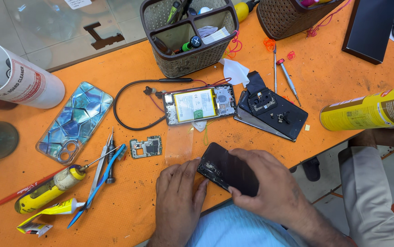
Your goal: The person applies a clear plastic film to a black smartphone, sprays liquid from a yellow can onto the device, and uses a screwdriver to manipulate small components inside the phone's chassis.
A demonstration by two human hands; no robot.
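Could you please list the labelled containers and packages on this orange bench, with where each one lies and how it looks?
White cylinder bottle: far left, lying down, red-bordered label.
Yellow spray can: right edge, lying down, blue and white markings.
Yellow glue tube: lower left, squeezed flat, white nozzle.
Opened phone: centre, white and yellow battery label.
Dark phone part: held between left hand and right hand.

2 baskets (188, 36) (288, 16), 2 cans (18, 80) (368, 110), 1 opened phone (200, 104), 1 phone case (75, 121), 2 precision screwdrivers (288, 80) (275, 68).
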